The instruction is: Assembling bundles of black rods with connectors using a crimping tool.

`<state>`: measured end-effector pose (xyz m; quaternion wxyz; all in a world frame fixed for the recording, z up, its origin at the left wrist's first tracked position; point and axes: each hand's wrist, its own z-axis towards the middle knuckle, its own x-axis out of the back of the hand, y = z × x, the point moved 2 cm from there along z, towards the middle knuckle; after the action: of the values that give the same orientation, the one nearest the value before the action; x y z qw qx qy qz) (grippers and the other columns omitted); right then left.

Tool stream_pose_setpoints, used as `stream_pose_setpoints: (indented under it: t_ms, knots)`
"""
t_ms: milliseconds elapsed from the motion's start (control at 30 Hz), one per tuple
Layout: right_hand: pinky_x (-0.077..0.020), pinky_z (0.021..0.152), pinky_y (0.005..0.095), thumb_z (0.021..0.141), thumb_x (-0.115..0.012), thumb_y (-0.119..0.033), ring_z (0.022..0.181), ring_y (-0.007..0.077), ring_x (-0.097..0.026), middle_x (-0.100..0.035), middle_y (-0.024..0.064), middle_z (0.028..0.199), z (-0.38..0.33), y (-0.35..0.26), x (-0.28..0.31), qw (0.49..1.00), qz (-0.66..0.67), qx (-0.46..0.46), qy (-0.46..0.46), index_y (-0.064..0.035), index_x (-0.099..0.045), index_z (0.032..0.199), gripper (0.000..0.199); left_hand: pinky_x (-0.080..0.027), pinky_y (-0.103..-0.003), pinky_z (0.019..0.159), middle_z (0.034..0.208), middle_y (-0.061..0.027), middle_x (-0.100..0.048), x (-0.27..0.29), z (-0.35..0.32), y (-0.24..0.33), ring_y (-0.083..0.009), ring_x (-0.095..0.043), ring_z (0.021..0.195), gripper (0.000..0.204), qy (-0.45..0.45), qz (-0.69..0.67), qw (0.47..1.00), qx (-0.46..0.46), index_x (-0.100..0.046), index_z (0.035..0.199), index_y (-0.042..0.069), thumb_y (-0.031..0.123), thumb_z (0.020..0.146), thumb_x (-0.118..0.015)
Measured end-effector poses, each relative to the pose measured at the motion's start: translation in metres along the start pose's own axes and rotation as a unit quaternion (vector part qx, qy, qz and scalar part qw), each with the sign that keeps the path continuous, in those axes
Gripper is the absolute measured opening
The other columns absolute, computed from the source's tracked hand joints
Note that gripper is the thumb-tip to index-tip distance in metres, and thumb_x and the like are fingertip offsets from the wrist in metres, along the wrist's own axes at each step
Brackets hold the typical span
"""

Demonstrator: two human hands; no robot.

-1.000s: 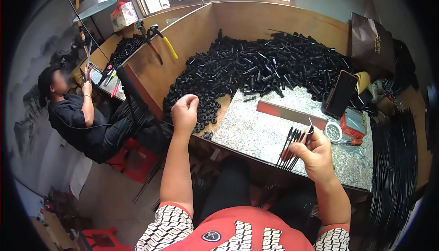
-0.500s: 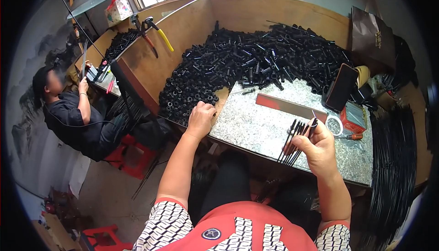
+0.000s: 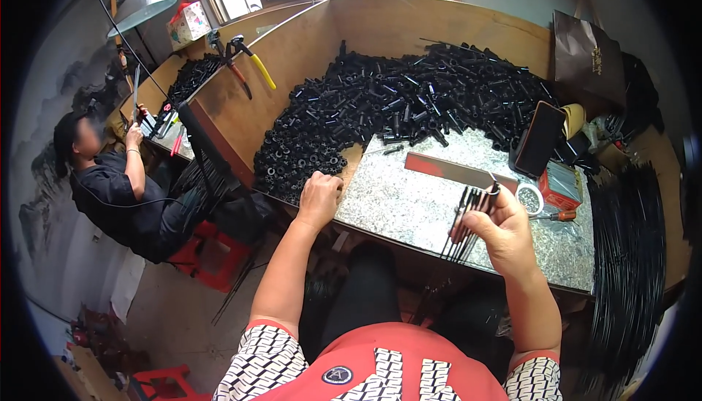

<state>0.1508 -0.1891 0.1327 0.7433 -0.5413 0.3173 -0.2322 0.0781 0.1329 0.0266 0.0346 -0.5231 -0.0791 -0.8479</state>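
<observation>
My right hand (image 3: 506, 231) is raised over the front right of a speckled stone slab (image 3: 395, 203). Its thumb and fingers pinch a bundle of thin black rods (image 3: 465, 220), fanned out and slanting downward. A short dark piece shows at the fingertips, too small to name. My left hand (image 3: 320, 201) rests at the slab's left edge, beside a heap of small black rings (image 3: 289, 158). Its fingers are curled together, and whatever they may hold is hidden.
Behind the slab lies a large heap of black tubular parts (image 3: 409, 90). A flat metal bar (image 3: 453, 170), a phone (image 3: 541, 138), a white cup (image 3: 529, 198) and a screwdriver (image 3: 561, 216) are nearby. Long black rods (image 3: 630, 269) hang at right. A co-worker (image 3: 110, 182) sits left, beyond a wooden partition (image 3: 274, 57).
The whole view has shifted slightly. Both hands keep nearly the same places, and the rods remain in my right hand with a slightly different tilt.
</observation>
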Motion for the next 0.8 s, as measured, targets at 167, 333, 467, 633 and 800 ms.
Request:
stream_pose_setpoints:
  t_ms: [167,333,467,633,800]
  knots:
    - [-0.0517,0.07,0.0296,0.087,-0.057,-0.002,0.076,0.0176,-0.064,-0.064,0.0105,0.084,0.01,0.012,-0.006,0.998,0.025,-0.014,-0.058,0.0008,-0.049,0.111,0.025,-0.052,-0.025,0.078,0.095,-0.0082,-0.065,0.036,0.023,0.049,-0.0145,-0.065,0.088,0.017,0.044,-0.636,0.764,0.097,-0.06,0.106,-0.002,-0.002,0.09,-0.057]
    - [-0.0511,0.066,0.0269,0.089,-0.062,-0.005,0.072,0.0141,-0.062,-0.062,0.0094,0.08,0.02,0.022,-0.014,0.994,0.056,-0.034,-0.086,-0.0033,-0.049,0.087,0.013,-0.054,-0.027,0.082,0.104,-0.0113,-0.065,0.078,0.034,0.101,-0.0173,-0.065,0.091,0.023,0.016,-0.788,0.614,0.038,-0.06,0.112,-0.003,0.0,0.089,-0.059]
    - [-0.0515,0.065,0.0266,0.089,-0.063,-0.006,0.069,0.0121,-0.061,-0.062,0.007,0.078,0.024,0.024,-0.021,0.991,0.08,-0.052,-0.098,-0.0032,-0.049,0.09,0.014,-0.051,-0.028,0.086,0.105,-0.0117,-0.064,0.082,0.037,0.115,-0.0162,-0.063,0.094,0.026,-0.017,-0.84,0.542,0.032,-0.059,0.115,-0.005,-0.001,0.089,-0.06]
    - [-0.0535,0.068,0.0297,0.091,-0.059,-0.007,0.074,0.016,-0.064,-0.062,0.0079,0.083,0.03,0.034,-0.014,0.99,0.065,-0.042,-0.12,0.0005,-0.049,0.111,0.024,-0.051,-0.027,0.087,0.111,-0.0117,-0.063,0.083,0.042,0.125,-0.0155,-0.062,0.097,0.028,-0.056,-0.862,0.503,0.0,-0.06,0.116,-0.003,-0.002,0.088,-0.06]
    - [-0.051,0.064,0.0255,0.09,-0.062,-0.006,0.069,0.0101,-0.061,-0.061,0.0045,0.078,0.032,0.03,-0.019,0.989,0.093,-0.049,-0.106,-0.0043,-0.049,0.091,0.013,-0.049,-0.027,0.089,0.11,-0.0108,-0.064,0.088,0.041,0.132,-0.015,-0.062,0.096,0.028,-0.054,-0.855,0.516,0.008,-0.061,0.116,-0.002,-0.003,0.087,-0.06]
